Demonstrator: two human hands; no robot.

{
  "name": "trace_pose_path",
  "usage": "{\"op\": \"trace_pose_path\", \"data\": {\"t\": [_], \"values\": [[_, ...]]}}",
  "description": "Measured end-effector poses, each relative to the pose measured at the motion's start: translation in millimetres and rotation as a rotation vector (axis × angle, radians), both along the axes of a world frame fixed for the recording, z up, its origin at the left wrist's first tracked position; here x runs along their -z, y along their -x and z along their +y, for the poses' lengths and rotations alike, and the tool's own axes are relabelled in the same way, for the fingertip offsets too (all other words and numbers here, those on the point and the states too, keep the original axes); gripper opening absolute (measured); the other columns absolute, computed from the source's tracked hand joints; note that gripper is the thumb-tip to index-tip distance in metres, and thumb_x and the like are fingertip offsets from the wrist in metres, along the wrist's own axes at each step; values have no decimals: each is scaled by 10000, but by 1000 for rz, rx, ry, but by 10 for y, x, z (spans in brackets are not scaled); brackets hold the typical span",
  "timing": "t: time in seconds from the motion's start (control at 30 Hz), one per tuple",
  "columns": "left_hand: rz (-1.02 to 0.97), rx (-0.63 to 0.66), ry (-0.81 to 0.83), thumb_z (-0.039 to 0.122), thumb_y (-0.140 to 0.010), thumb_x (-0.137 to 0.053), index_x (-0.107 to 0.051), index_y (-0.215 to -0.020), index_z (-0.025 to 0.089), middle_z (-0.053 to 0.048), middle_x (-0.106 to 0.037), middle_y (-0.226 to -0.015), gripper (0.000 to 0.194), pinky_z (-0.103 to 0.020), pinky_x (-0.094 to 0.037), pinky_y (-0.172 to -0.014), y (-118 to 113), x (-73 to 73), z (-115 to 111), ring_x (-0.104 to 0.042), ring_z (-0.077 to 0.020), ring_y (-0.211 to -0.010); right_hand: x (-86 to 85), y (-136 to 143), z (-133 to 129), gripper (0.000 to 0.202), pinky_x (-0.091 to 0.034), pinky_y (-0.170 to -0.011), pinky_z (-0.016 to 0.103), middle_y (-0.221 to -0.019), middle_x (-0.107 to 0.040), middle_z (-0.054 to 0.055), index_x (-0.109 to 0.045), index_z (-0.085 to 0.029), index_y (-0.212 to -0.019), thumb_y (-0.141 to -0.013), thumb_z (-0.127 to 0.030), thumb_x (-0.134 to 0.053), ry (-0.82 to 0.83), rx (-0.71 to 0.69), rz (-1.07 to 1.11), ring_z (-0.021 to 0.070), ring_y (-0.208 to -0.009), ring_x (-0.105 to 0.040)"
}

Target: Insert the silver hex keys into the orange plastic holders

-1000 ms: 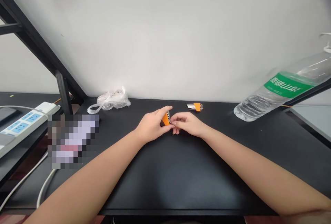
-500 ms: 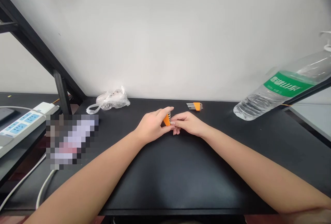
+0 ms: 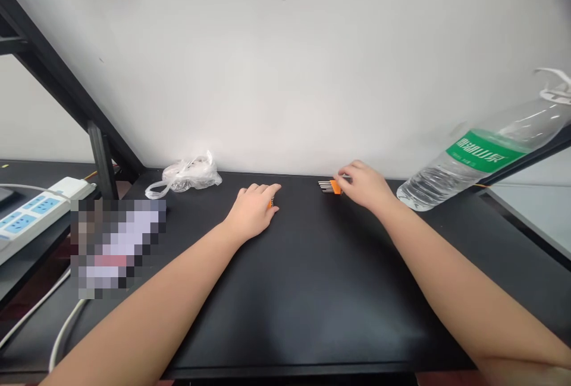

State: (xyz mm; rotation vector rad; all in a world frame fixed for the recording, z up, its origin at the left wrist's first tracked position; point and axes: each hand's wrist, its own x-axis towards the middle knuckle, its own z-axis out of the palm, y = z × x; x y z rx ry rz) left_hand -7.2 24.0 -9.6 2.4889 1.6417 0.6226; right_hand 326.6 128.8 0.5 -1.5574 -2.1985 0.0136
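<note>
My left hand curls over a hex key set in an orange holder, low over the black tabletop. Only a sliver of orange and a few metal ends show between thumb and fingers; the rest is hidden by the hand. Farther right, close to the wall, a second hex key set in an orange holder lies with its long silver ends pointing left. My right hand reaches it from the right, thumb and fingertips closed at the holder's right end and covering the short bent ends.
A clear plastic bag with something inside lies left by the wall. A large water bottle with a green label stands at right. A white power strip and a blurred-out object with a cable are at left. The black tabletop meets the wall.
My right hand has left the hex key set at my left hand and moved right to the other set. My left hand has shifted slightly left, with its set more covered.
</note>
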Motion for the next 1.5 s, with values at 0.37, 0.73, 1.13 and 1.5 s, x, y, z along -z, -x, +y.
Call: {"op": "trace_pose_path", "data": {"t": [0.37, 0.73, 1.13, 1.5], "values": [[35, -207, -153, 235, -934, -605, -518, -1414, 204, -150, -557, -1460, 488, -550, -387, -1133, 22, 8, 28, -447, -365, -1396, 212, 318, -186, 395, -532, -849, 385, -1089, -748, 72, -692, -254, -1271, -975, -479, -556, 317, -181, 264, 231, -912, -684], [40, 119, 20, 531, -888, -704, -529, -1417, 214, -119, -615, -1222, 641, -451, -524, -964, -300, -100, -212, -597, -315, -1147, 57, 522, -430, 510, -510, -707, 305, -850, -690, 3, -595, -246, -1341, -835, -217, -651, 794, -554, 430, 168, -759, -634], [-138, 95, 138, 616, -701, -859, -653, -950, 219, -56, -613, -1014, 511, -368, -545, -743, -295, -82, -69, -618, -241, -899, -30, 626, -515, 528, -523, -768, 315, -1004, -719, 47, -675, -223, -1308, -820, -379, -801, 905, -619, 574, 173, -863, -644], [-382, -6, 163, 622, -736, -821, -575, -1050, 247, 5, -717, -933, 547, -346, -539, -705, -348, -157, -210, -687, -209, -818, -123, 731, -667, 436, -508, -677, 257, -980, -676, 20, -638, -233, -1236, -837, -245, -813, 1261, -739, 1149, 107, -711, -599]]}}
